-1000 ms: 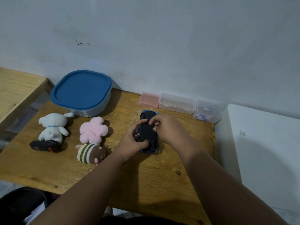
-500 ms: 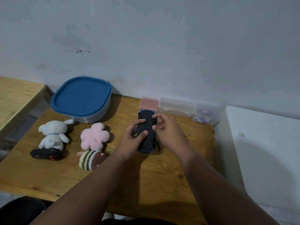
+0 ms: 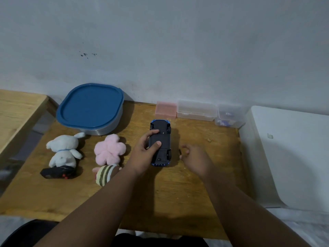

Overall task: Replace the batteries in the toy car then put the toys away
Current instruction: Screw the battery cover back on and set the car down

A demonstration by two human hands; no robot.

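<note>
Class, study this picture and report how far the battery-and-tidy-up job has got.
Done: the toy car lies wheels-up on the table. In hand: the left hand grips it; the right hand hovers by a thin tool, grip unclear. Left: the underside looks closed, so the battery swap; the white plush, pink plush and striped plush lie outside the lidded blue container.

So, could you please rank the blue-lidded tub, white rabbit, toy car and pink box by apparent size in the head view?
1. Blue-lidded tub
2. White rabbit
3. Toy car, close to the rabbit, so that order is unsure
4. Pink box, though it sits farthest back
</note>
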